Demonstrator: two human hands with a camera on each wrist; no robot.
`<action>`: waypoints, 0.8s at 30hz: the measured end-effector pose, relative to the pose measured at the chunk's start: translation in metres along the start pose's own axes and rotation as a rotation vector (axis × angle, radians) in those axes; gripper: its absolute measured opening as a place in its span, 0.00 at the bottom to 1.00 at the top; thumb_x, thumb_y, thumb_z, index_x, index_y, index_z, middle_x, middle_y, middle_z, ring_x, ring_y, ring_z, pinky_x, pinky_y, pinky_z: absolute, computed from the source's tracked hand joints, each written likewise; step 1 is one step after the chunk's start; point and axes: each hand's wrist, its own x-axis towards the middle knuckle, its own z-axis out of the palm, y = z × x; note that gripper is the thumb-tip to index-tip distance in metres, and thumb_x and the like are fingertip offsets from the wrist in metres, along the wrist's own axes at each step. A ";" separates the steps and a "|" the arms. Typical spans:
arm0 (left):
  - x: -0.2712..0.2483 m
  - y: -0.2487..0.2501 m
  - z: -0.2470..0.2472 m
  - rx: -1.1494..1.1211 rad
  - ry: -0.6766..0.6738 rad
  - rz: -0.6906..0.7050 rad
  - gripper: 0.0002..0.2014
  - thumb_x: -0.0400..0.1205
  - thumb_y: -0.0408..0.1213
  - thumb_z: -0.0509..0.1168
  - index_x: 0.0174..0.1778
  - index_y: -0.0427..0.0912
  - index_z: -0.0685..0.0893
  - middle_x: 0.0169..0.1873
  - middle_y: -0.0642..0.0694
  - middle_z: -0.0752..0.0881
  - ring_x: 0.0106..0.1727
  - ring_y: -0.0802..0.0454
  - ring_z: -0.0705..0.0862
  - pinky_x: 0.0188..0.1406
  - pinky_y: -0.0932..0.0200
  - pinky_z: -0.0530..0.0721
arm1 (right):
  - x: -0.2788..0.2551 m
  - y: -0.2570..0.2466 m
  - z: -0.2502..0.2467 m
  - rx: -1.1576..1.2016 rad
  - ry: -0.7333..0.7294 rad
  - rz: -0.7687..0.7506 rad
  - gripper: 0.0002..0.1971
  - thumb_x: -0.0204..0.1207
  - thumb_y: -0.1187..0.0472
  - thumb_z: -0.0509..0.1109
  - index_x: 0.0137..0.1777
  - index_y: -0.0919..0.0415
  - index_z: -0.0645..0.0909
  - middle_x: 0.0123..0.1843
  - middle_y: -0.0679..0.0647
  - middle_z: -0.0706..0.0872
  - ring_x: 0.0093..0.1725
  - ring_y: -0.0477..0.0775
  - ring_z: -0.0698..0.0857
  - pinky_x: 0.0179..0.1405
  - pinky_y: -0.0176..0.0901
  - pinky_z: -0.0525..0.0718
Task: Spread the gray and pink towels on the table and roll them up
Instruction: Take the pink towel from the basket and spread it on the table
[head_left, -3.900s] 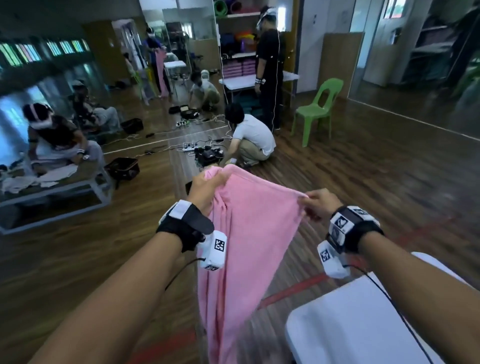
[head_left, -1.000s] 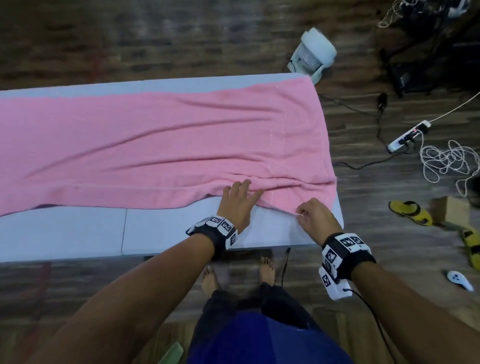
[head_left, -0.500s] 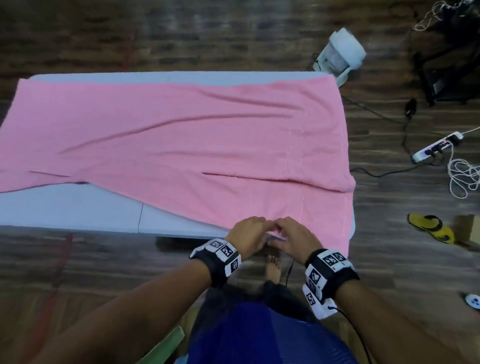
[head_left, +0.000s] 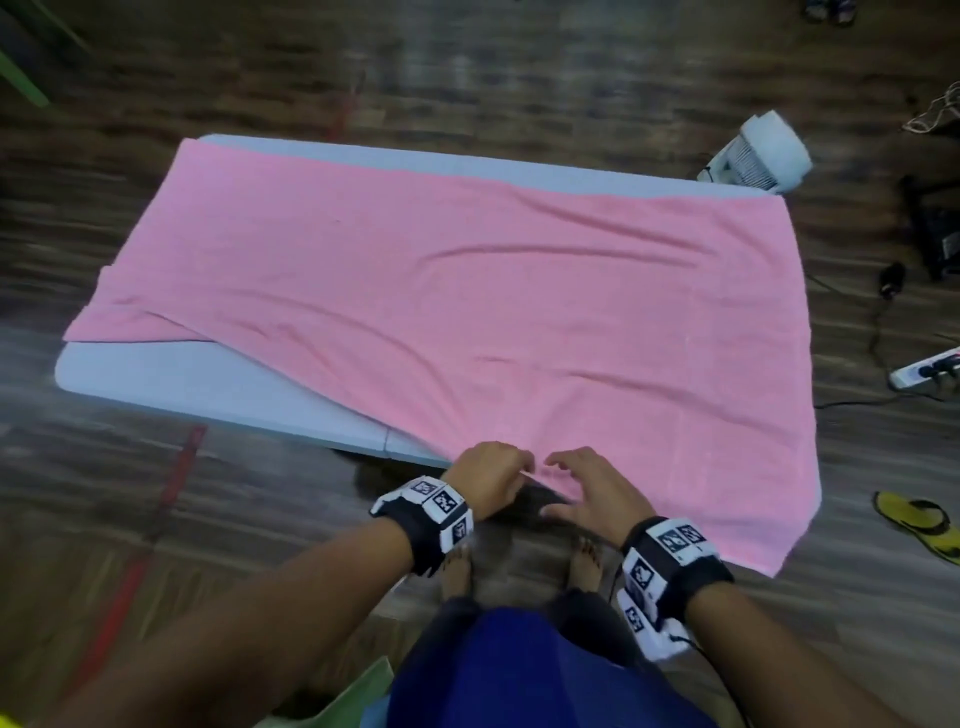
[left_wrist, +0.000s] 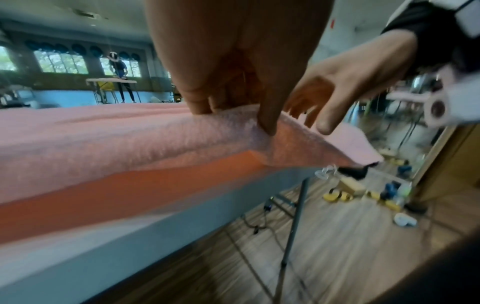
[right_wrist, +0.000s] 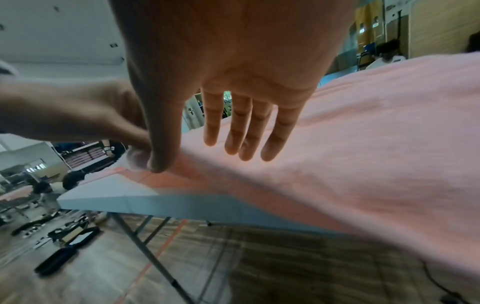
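Note:
The pink towel (head_left: 467, 312) lies spread and slightly skewed over the grey-white folding table (head_left: 182, 379), with its right end hanging off the table's end. My left hand (head_left: 493, 470) pinches the towel's near edge between thumb and fingers at the table's front edge; the left wrist view shows the towel (left_wrist: 103, 139) lifted a little in that pinch. My right hand (head_left: 576, 483) is just to its right, fingers straight and spread over the towel (right_wrist: 363, 144), thumb tip down by the edge. No gray towel is in view.
A white fan (head_left: 761, 156) stands on the floor past the table's far right corner. A power strip (head_left: 930, 375), cables and a yellow sandal (head_left: 919, 522) lie on the floor to the right. My bare feet stand at the table's front edge.
The towel's near edge has been drawn toward me to the table's front edge. My left hand went from lying flat to pinching the edge, and my right hand's fingers have straightened.

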 end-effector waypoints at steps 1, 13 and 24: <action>-0.002 -0.003 -0.002 -0.036 0.017 0.024 0.11 0.80 0.37 0.62 0.58 0.43 0.81 0.51 0.40 0.87 0.53 0.38 0.83 0.49 0.49 0.79 | 0.005 -0.016 0.008 0.003 0.010 0.028 0.20 0.71 0.47 0.75 0.62 0.48 0.80 0.56 0.49 0.83 0.56 0.51 0.80 0.59 0.48 0.79; -0.080 -0.128 -0.027 0.118 -0.044 -0.047 0.11 0.84 0.39 0.57 0.55 0.43 0.84 0.51 0.43 0.85 0.55 0.42 0.82 0.49 0.49 0.78 | 0.022 -0.066 0.038 -0.019 -0.001 0.195 0.15 0.70 0.51 0.76 0.56 0.51 0.83 0.55 0.49 0.82 0.56 0.51 0.81 0.58 0.42 0.77; -0.109 -0.188 -0.046 0.206 -0.075 -0.141 0.08 0.80 0.32 0.60 0.51 0.42 0.83 0.49 0.42 0.87 0.54 0.41 0.82 0.50 0.49 0.77 | 0.065 -0.127 0.057 0.067 -0.131 0.054 0.05 0.73 0.59 0.73 0.47 0.52 0.88 0.40 0.47 0.87 0.43 0.48 0.85 0.39 0.26 0.74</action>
